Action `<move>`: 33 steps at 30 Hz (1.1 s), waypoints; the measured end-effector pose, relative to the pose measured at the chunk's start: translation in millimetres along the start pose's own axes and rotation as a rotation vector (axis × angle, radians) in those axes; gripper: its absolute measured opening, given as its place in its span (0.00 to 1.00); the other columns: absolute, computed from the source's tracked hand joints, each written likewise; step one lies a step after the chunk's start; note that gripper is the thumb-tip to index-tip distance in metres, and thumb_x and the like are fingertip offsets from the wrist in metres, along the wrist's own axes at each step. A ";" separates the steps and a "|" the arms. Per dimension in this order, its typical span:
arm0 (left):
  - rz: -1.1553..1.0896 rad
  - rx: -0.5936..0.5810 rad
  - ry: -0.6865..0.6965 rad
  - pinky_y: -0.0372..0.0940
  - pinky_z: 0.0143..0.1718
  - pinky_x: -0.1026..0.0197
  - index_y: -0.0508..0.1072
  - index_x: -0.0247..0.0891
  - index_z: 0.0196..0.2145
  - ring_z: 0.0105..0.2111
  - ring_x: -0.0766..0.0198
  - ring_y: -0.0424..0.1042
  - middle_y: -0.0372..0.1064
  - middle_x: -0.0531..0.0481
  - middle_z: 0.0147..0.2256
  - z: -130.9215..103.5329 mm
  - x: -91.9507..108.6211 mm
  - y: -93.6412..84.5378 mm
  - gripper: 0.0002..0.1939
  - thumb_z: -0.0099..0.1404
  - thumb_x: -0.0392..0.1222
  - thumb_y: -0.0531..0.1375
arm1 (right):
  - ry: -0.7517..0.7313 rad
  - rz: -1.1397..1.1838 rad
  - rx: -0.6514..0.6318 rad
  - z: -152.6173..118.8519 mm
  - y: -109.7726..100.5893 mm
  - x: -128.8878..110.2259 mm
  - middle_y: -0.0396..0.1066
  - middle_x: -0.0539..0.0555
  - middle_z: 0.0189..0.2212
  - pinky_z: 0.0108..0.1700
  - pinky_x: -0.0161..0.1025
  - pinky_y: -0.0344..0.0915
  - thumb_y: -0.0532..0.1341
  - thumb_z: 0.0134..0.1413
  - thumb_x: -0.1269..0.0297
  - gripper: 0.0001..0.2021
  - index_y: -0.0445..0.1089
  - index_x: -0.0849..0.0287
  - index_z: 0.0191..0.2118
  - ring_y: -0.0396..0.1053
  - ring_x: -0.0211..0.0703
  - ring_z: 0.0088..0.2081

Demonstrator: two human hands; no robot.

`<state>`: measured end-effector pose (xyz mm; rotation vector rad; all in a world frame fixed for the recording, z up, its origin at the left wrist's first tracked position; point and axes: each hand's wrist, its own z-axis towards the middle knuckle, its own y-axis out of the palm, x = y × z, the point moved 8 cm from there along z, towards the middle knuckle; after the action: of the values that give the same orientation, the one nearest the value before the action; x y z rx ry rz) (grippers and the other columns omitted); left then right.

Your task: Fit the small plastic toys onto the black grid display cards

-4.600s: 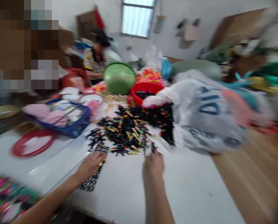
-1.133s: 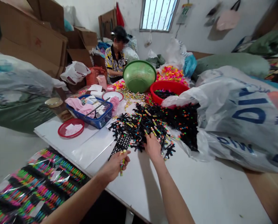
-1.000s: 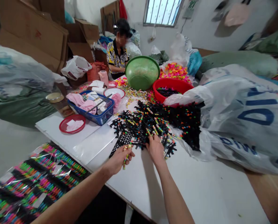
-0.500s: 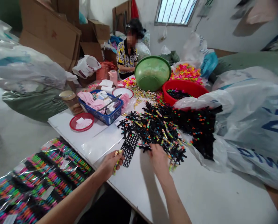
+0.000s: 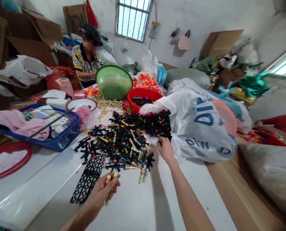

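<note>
Small candy-filled tubes (image 5: pixel 108 179) with pale yellow ends are gripped in my left hand (image 5: pixel 101 191), above the table near its front. Just left of that hand lies a black perforated plastic strip (image 5: pixel 81 187), flat on the white tabletop. My right hand (image 5: pixel 166 150) reaches to the right edge of the heap, its fingers curled down at black pieces by the plastic bag's mouth; what is between them is hidden. The heap of black plastic pieces, which look like toy guns (image 5: pixel 119 134), spreads across the middle, with clear candy tubes (image 5: pixel 143 175) among them.
A large white printed plastic bag (image 5: pixel 193 118) lies right of the heap. Behind stand a red basin (image 5: pixel 145 93) and a tilted green basin (image 5: pixel 114 81). A blue basket (image 5: pixel 61 138) and red tray (image 5: pixel 25 163) are at left. A co-worker (image 5: pixel 87 57) sits across the table.
My view has swung to the right. My right hand has moved from the heap's near left edge to its right side by the bag. My left hand still holds the tubes.
</note>
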<state>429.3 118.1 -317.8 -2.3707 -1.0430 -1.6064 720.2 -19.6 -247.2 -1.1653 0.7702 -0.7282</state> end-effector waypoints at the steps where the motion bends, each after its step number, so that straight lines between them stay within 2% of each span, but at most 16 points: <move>1: -0.021 -0.005 -0.020 0.50 0.16 0.70 0.71 0.32 0.37 0.23 0.71 0.59 0.65 0.49 0.27 1.7 -8.2 7.2 0.28 0.46 0.57 0.66 | 0.005 -0.013 0.010 16.5 4.3 4.0 0.64 0.60 0.44 0.46 0.38 0.60 0.53 0.54 0.72 0.18 0.62 0.64 0.52 0.63 0.46 0.46; 3: -0.060 -0.035 -0.069 0.49 0.17 0.70 0.71 0.31 0.38 0.23 0.71 0.59 0.66 0.48 0.28 4.3 -21.1 20.5 0.28 0.47 0.57 0.66 | 0.010 -0.043 0.024 43.4 15.8 3.3 0.63 0.60 0.45 0.44 0.39 0.61 0.54 0.52 0.75 0.20 0.61 0.62 0.53 0.62 0.49 0.47; 5: -0.074 -0.092 -0.101 0.48 0.16 0.70 0.71 0.31 0.39 0.22 0.71 0.59 0.65 0.49 0.27 8.2 -22.5 34.3 0.27 0.49 0.56 0.66 | 0.018 -0.061 0.029 60.6 27.0 -0.7 0.63 0.61 0.45 0.41 0.39 0.61 0.53 0.51 0.78 0.21 0.61 0.61 0.52 0.63 0.49 0.44; 8: -0.069 -0.153 -0.096 0.48 0.16 0.71 0.69 0.34 0.42 0.20 0.72 0.58 0.65 0.51 0.25 22.4 -1.3 55.4 0.25 0.52 0.54 0.64 | 0.007 -0.073 0.028 66.1 34.1 0.2 0.64 0.61 0.42 0.37 0.37 0.60 0.50 0.52 0.81 0.18 0.64 0.63 0.48 0.66 0.46 0.39; 10: -0.086 -0.146 -0.063 0.50 0.17 0.72 0.69 0.35 0.42 0.21 0.73 0.60 0.65 0.52 0.25 39.3 20.7 68.3 0.23 0.53 0.52 0.64 | -0.025 -0.085 0.023 54.8 30.0 6.0 0.66 0.60 0.39 0.37 0.36 0.60 0.49 0.54 0.80 0.15 0.66 0.63 0.44 0.66 0.45 0.39; 12: -0.118 -0.118 -0.026 0.51 0.18 0.72 0.69 0.34 0.41 0.22 0.72 0.61 0.66 0.52 0.26 59.3 38.6 80.3 0.22 0.53 0.50 0.65 | -0.075 -0.094 0.012 30.9 20.5 12.0 0.68 0.57 0.38 0.39 0.35 0.60 0.50 0.57 0.76 0.12 0.67 0.61 0.43 0.65 0.44 0.41; 14: -0.167 -0.088 -0.039 0.52 0.17 0.71 0.68 0.33 0.39 0.21 0.72 0.62 0.66 0.51 0.26 77.5 44.0 92.0 0.20 0.53 0.50 0.64 | -0.168 -0.092 0.076 -4.8 2.2 11.9 0.68 0.55 0.39 0.41 0.35 0.60 0.51 0.59 0.71 0.11 0.67 0.59 0.45 0.65 0.42 0.42; 18: -0.234 -0.093 -0.109 0.50 0.14 0.70 0.67 0.33 0.32 0.18 0.72 0.60 0.64 0.52 0.24 89.2 27.0 113.5 0.19 0.52 0.51 0.65 | -0.504 -0.085 0.342 -99.4 -40.1 -10.0 0.70 0.56 0.42 0.45 0.39 0.60 0.52 0.59 0.73 0.13 0.67 0.61 0.48 0.64 0.43 0.42; 20: -0.196 -0.143 -0.090 0.49 0.14 0.71 0.66 0.33 0.33 0.18 0.74 0.60 0.63 0.54 0.23 80.9 18.2 121.6 0.21 0.47 0.47 0.68 | -0.585 -0.036 0.377 -138.1 -50.0 -17.3 0.71 0.57 0.41 0.45 0.40 0.61 0.53 0.58 0.76 0.13 0.68 0.62 0.47 0.65 0.44 0.41; 22: -0.154 -0.169 -0.042 0.50 0.15 0.72 0.67 0.33 0.36 0.18 0.74 0.60 0.61 0.56 0.22 67.4 12.5 125.0 0.24 0.44 0.43 0.70 | -0.482 0.143 0.419 -161.9 -59.0 -13.4 0.71 0.57 0.41 0.45 0.40 0.62 0.54 0.57 0.75 0.13 0.69 0.60 0.46 0.66 0.43 0.41; 24: -0.123 -0.164 0.050 0.52 0.17 0.71 0.66 0.34 0.41 0.18 0.74 0.60 0.61 0.57 0.23 52.6 12.1 124.6 0.26 0.45 0.43 0.69 | -0.154 0.466 0.483 -176.1 -60.9 6.6 0.70 0.57 0.43 0.44 0.39 0.64 0.57 0.56 0.71 0.13 0.67 0.59 0.48 0.67 0.43 0.42; 25: -0.103 -0.156 0.107 0.53 0.17 0.70 0.66 0.34 0.42 0.19 0.74 0.61 0.61 0.56 0.25 45.3 13.0 123.9 0.26 0.47 0.44 0.68 | 0.050 0.655 0.460 -182.4 -51.6 17.2 0.70 0.57 0.43 0.41 0.39 0.66 0.59 0.54 0.67 0.15 0.67 0.59 0.48 0.68 0.43 0.40; 27: -0.026 -0.170 0.180 0.52 0.17 0.70 0.66 0.35 0.43 0.19 0.75 0.59 0.62 0.56 0.26 31.8 11.1 125.5 0.24 0.50 0.46 0.66 | 0.389 0.994 0.262 -194.2 -17.1 20.1 0.72 0.58 0.37 0.34 0.38 0.68 0.61 0.51 0.58 0.18 0.68 0.62 0.46 0.69 0.42 0.33; 28: 0.025 -0.187 0.196 0.51 0.17 0.70 0.67 0.35 0.43 0.18 0.75 0.57 0.61 0.56 0.26 25.9 8.0 127.0 0.23 0.52 0.47 0.65 | 0.477 1.118 0.139 -198.8 -2.1 11.7 0.73 0.56 0.33 0.31 0.38 0.67 0.60 0.50 0.55 0.19 0.69 0.64 0.44 0.69 0.42 0.30; 30: 0.121 -0.210 0.208 0.49 0.17 0.70 0.68 0.34 0.42 0.17 0.76 0.53 0.58 0.57 0.24 15.7 0.8 128.3 0.21 0.54 0.49 0.63 | 0.532 1.254 -0.005 -202.9 9.2 -7.5 0.72 0.54 0.26 0.30 0.37 0.66 0.58 0.50 0.51 0.20 0.71 0.64 0.38 0.68 0.41 0.27; 33: 0.194 -0.223 0.232 0.47 0.18 0.70 0.69 0.35 0.44 0.17 0.76 0.49 0.55 0.58 0.23 3.1 -3.5 124.5 0.20 0.58 0.52 0.59 | 0.546 1.326 0.080 -201.5 -11.5 -15.5 0.71 0.53 0.25 0.30 0.36 0.67 0.59 0.49 0.51 0.19 0.71 0.64 0.38 0.68 0.40 0.27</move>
<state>503.2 22.9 -286.4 -2.2555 -0.5996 -1.9498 542.9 -112.8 -276.2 -0.1733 1.6814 0.0857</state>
